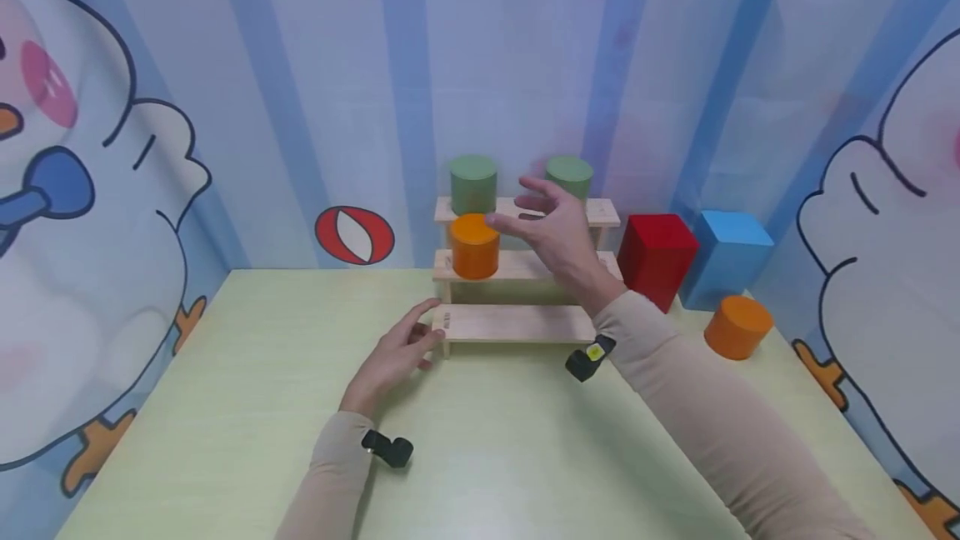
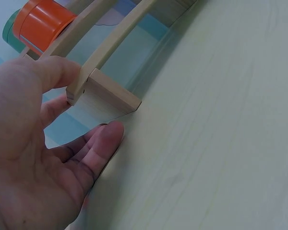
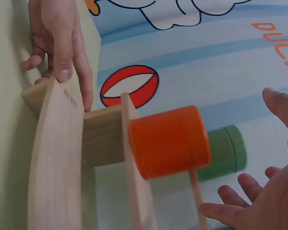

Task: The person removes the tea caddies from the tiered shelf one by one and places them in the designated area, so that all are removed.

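A three-tier wooden shelf (image 1: 517, 325) stands against the back curtain. My left hand (image 1: 390, 361) grips the left end of its lowest tier, thumb and index finger at the board's edge and the other fingers loosely bent beside it. On the middle tier, at the left, sits an orange cylinder (image 1: 475, 250). My right hand (image 1: 561, 238) is to the right of that cylinder with thumb and fingers spread; the right wrist view shows a gap between them. One green cylinder (image 1: 473, 187) stands on the top tier at left, another green cylinder (image 1: 573, 177) at right, partly hidden by my right hand.
Right of the shelf are a red block (image 1: 657, 257) and a light blue block (image 1: 726, 257). A second orange cylinder (image 1: 738, 327) stands in front of the blue block. A patterned curtain (image 1: 510, 57) closes off the back and sides of the pale table (image 1: 247, 373).
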Demonstrator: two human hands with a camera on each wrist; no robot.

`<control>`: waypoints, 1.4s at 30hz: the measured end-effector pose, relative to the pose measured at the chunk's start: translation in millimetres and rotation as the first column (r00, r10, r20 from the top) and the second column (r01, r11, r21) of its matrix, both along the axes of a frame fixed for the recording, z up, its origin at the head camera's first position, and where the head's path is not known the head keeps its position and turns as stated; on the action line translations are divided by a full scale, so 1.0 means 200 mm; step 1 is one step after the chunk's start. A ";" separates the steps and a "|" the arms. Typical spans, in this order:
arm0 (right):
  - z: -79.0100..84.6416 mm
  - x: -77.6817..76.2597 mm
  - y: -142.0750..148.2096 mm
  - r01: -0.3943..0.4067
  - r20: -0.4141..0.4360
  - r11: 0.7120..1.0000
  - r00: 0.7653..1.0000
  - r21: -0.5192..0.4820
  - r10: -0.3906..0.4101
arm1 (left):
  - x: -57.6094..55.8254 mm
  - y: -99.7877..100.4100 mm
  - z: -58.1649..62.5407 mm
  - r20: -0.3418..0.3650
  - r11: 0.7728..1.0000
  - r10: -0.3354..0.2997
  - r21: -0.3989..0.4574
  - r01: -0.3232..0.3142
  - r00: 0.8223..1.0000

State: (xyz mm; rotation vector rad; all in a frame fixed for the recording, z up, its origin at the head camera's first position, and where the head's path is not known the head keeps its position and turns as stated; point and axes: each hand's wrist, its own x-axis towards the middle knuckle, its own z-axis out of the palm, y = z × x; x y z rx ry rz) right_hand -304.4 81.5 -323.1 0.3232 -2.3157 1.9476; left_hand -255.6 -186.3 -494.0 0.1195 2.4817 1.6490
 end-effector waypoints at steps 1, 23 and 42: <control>-0.01 0.00 -0.02 -0.007 0.006 1.000 1.000 -0.009 0.007 | 0.00 0.00 0.00 -0.001 1.000 0.001 -0.002 -0.001 1.000; -0.24 -0.06 -0.22 0.028 0.077 0.997 0.996 0.065 -0.033 | 0.02 0.00 0.00 0.016 1.000 0.028 -0.008 -0.028 0.999; -0.24 -0.09 -0.23 0.039 0.079 0.994 0.996 0.101 -0.047 | 0.00 0.00 0.01 0.014 1.000 0.027 -0.009 -0.027 1.000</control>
